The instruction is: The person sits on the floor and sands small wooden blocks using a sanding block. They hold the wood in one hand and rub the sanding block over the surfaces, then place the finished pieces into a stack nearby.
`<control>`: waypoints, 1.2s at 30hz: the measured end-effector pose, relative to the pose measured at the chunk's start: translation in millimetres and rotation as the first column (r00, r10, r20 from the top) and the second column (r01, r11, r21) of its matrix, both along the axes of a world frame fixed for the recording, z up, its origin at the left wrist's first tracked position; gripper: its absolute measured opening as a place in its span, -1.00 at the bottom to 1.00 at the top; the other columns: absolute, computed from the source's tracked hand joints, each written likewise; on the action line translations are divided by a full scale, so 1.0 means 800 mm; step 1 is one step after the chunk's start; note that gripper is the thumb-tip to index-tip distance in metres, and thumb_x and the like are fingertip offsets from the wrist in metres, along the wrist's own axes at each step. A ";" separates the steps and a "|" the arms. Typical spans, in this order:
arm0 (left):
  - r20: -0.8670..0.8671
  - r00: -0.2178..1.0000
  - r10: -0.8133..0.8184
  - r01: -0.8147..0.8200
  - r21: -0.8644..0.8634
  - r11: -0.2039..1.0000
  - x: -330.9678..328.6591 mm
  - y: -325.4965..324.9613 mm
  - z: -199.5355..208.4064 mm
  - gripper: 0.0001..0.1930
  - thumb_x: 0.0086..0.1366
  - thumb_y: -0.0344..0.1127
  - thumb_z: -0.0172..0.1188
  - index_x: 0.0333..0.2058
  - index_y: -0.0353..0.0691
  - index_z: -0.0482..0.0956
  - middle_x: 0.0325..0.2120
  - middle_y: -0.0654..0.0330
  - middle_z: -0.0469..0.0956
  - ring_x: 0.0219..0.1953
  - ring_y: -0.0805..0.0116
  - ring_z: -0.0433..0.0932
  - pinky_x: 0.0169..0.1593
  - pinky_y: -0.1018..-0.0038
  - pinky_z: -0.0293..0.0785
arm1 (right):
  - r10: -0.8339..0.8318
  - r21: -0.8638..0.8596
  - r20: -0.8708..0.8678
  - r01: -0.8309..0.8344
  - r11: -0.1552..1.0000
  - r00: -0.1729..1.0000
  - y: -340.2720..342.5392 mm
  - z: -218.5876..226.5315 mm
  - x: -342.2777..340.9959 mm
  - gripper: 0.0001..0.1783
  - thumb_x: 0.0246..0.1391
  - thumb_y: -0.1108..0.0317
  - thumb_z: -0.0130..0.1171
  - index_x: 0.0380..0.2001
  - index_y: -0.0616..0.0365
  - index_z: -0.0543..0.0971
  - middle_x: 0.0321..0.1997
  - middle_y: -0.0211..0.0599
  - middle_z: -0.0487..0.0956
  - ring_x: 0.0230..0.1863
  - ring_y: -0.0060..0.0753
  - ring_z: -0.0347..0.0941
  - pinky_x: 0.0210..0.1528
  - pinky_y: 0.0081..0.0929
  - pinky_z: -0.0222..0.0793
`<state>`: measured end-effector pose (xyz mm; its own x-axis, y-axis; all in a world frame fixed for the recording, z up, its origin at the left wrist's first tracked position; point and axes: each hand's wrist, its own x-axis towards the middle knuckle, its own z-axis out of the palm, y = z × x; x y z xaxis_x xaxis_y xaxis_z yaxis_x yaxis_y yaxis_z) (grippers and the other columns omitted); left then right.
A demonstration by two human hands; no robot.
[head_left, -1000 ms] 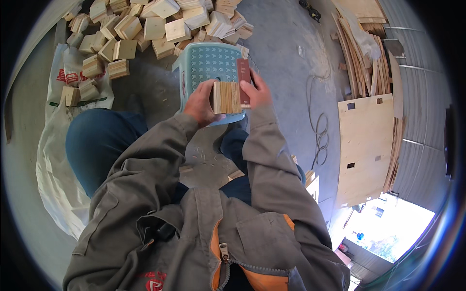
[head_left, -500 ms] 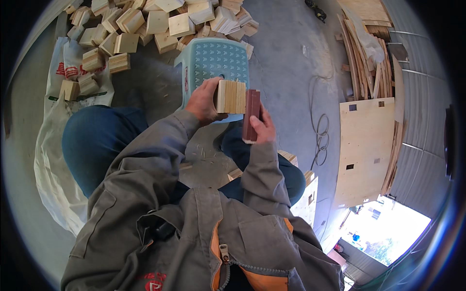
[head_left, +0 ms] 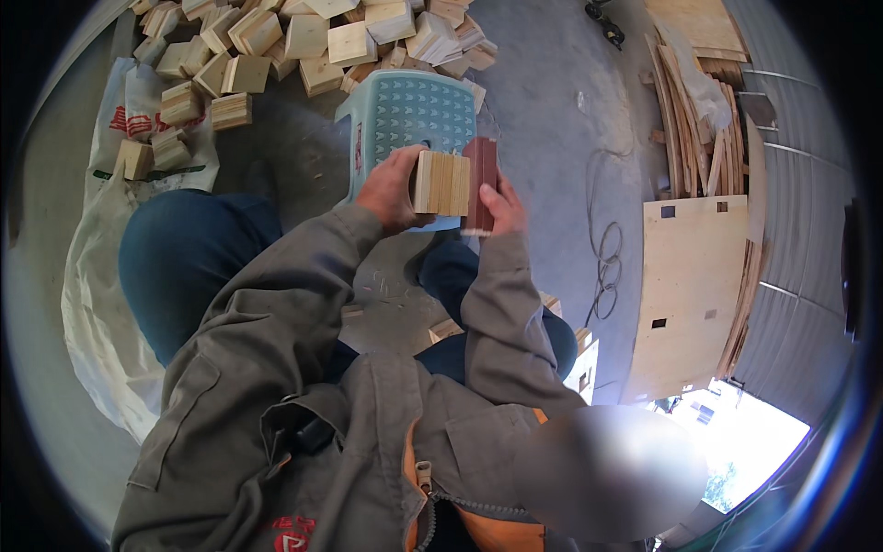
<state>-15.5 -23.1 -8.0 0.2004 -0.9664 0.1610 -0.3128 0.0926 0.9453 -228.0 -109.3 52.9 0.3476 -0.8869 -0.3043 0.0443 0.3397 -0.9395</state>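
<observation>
My left hand point(head_left: 388, 189) gripped the pale wood block point(head_left: 441, 183) upright over the blue plastic stool point(head_left: 405, 115), while my right hand point(head_left: 499, 204) clasped the dark red sanding pad point(head_left: 479, 179) flat against its side, seemingly to rub that face.

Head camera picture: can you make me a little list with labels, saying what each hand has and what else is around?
left hand: grips a stack of pale wooden blocks
right hand: holds a dark red-brown sanding block against the stack's side
under the hands: light blue plastic stool
on the floor beyond: pile of wooden blocks
person's left: white sack
person's right: plywood panel, cable
</observation>
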 end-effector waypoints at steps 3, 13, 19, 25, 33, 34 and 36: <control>-0.010 1.000 -0.007 0.007 0.014 1.000 -0.002 -0.002 0.004 0.08 -0.23 -0.28 0.74 0.32 -0.07 0.32 0.19 -0.06 0.48 0.25 -0.22 0.48 0.32 0.06 0.46 | -0.055 0.118 -0.047 0.060 0.991 0.997 0.057 0.011 -0.034 -0.27 0.30 0.43 0.24 0.51 0.28 0.34 0.35 -0.18 0.57 0.23 -0.38 0.57 0.27 -0.40 0.50; 0.040 0.999 0.007 -0.008 0.019 1.000 -0.004 -0.003 0.005 0.14 -0.27 -0.28 0.77 0.34 -0.07 0.32 0.20 -0.04 0.48 0.25 -0.20 0.51 0.31 0.08 0.49 | -0.075 0.157 0.123 0.055 0.986 0.990 0.053 -0.034 -0.060 -0.25 0.28 0.32 0.29 0.48 0.29 0.36 0.25 -0.09 0.62 0.12 -0.27 0.64 0.17 -0.32 0.60; -0.024 0.999 -0.039 0.040 0.062 0.997 0.000 -0.001 0.009 0.11 -0.25 -0.29 0.74 0.34 -0.10 0.33 0.22 0.01 0.48 0.32 -0.10 0.43 0.36 0.07 0.37 | -0.018 0.147 0.124 -0.001 0.989 0.992 -0.072 -0.028 0.021 -0.29 0.28 0.37 0.23 0.46 0.34 0.37 0.24 0.00 0.62 0.06 -0.14 0.68 0.13 -0.21 0.63; 0.055 0.998 0.029 -0.029 -0.001 1.000 -0.006 -0.001 0.006 0.14 -0.30 -0.32 0.79 0.32 -0.08 0.33 0.18 -0.05 0.49 0.23 -0.21 0.52 0.29 0.09 0.50 | -0.038 0.165 0.076 0.025 0.986 0.996 -0.073 -0.024 0.029 -0.29 0.30 0.35 0.22 0.46 0.35 0.36 0.25 -0.01 0.62 0.08 -0.12 0.67 0.15 -0.21 0.63; 0.007 1.000 -0.005 0.005 0.026 1.000 -0.001 -0.002 0.000 0.12 -0.27 -0.27 0.77 0.33 -0.07 0.33 0.19 -0.02 0.49 0.25 -0.18 0.50 0.34 0.07 0.46 | -0.010 0.158 -0.010 0.012 0.987 1.000 0.074 -0.007 -0.062 -0.26 0.31 0.34 0.25 0.50 0.30 0.33 0.28 -0.12 0.60 0.15 -0.32 0.62 0.20 -0.34 0.57; 0.015 1.000 0.002 -0.002 0.029 1.000 0.001 -0.001 0.001 0.12 -0.27 -0.27 0.77 0.33 -0.07 0.33 0.19 -0.02 0.49 0.26 -0.18 0.49 0.34 0.06 0.45 | -0.030 0.143 -0.014 0.032 0.989 0.999 0.096 0.005 -0.061 -0.26 0.32 0.34 0.25 0.50 0.29 0.33 0.29 -0.13 0.60 0.14 -0.33 0.61 0.20 -0.35 0.57; 0.021 1.000 -0.006 0.005 0.033 0.999 -0.001 -0.002 0.002 0.12 -0.26 -0.27 0.77 0.33 -0.06 0.33 0.19 -0.02 0.49 0.26 -0.18 0.49 0.34 0.06 0.45 | -0.078 0.125 0.001 0.078 0.989 0.997 0.120 0.011 -0.060 -0.26 0.32 0.35 0.24 0.51 0.28 0.32 0.29 -0.14 0.60 0.14 -0.33 0.61 0.19 -0.35 0.57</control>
